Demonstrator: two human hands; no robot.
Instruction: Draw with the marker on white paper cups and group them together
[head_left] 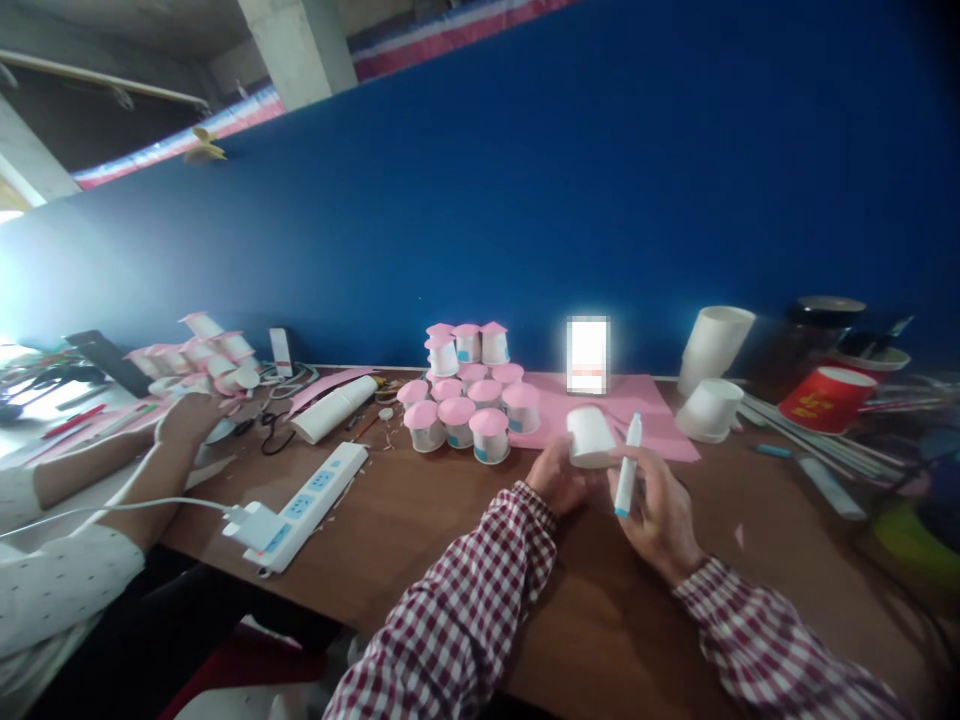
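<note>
My left hand (pixel 557 477) is closed on a white paper cup (pixel 592 437), holding it tilted above the brown table. In my right hand (pixel 660 512) is a white marker with a blue end (pixel 628 465), held upright beside the cup; the right fingertips come close to the cup's rim, and I cannot tell whether they touch it. Behind the cup lies a sheet of pink paper (pixel 667 425). Left of my hands stand several white cups with pink cone tops (pixel 490 436), some stacked, a few with blue marks.
A power strip (pixel 315 510) with a plugged-in charger lies left. Beyond it are a white paper roll (pixel 335 409), scissors (pixel 276 432) and a co-worker's arms (pixel 169 440). At right are white cups (pixel 709 410), a red cup (pixel 827 399) and a marker (pixel 831 487). A blue partition (pixel 525 200) rises behind.
</note>
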